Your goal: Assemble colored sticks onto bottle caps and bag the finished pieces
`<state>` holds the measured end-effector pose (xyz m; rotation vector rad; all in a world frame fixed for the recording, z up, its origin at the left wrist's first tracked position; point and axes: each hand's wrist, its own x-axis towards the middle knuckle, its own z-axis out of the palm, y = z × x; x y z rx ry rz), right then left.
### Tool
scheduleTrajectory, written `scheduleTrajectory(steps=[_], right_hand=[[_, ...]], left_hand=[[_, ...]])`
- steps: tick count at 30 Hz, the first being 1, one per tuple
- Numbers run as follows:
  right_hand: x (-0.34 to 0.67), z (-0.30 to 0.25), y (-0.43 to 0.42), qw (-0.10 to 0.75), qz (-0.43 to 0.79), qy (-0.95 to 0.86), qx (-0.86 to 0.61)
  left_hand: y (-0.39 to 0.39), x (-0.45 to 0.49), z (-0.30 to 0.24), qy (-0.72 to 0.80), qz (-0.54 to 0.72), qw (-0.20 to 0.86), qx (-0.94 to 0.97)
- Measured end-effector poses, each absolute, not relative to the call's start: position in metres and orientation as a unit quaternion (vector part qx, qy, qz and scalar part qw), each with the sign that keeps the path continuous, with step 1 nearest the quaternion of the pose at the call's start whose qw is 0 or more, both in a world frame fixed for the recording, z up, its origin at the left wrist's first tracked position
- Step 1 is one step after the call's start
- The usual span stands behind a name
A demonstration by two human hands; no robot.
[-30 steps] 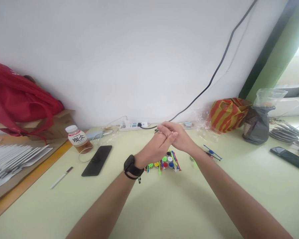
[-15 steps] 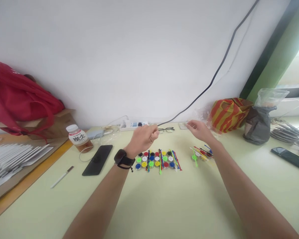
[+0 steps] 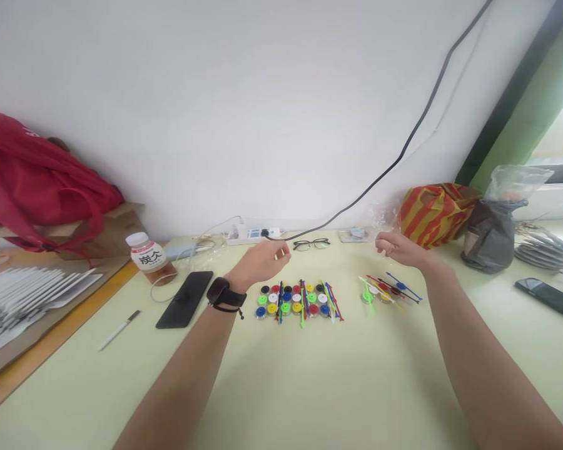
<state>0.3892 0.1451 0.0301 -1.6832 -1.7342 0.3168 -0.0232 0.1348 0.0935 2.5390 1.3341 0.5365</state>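
My left hand, with a black watch on its wrist, hovers above the left part of several rows of colourful round discs. Its fingers are curled with the tips close together, and nothing shows between them. Long arrow-shaped plastic pieces in green, red, blue and white lie across the discs. Over on the right, my right hand is in the air with its fingers bent inward and no object visible in it. Nearest to it, on the table, is a smaller group of discs with coloured arrow pieces across them.
Glasses and a power strip sit by the wall. To the left are a black phone, a pen, a bottle and a red bag. On the right are a striped bag and another phone.
My hands have moved apart, the left one leftward and the right one rightward. The right fingers have curled in. Glasses and the right-hand arrow pieces are now more exposed.
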Motion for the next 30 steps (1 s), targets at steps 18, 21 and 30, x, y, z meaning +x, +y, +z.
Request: scheduleTrajectory(steps=[18, 21, 30], right_hand=[[0.367, 0.020, 0.153, 0.505, 0.165, -0.517, -0.671], [0.374, 0.045, 0.149, 0.542, 0.151, -0.511, -0.650], [0.315, 0.116, 0.098, 0.423, 0.358, -0.715, -0.426]], left_hand=[[0.147, -0.041, 0.091, 0.446, 0.204, 0.154, 0.858], [0.145, -0.037, 0.097, 0.438, 0.255, 0.157, 0.847], [0.129, -0.008, 0.099, 0.399, 0.355, 0.311, 0.786]])
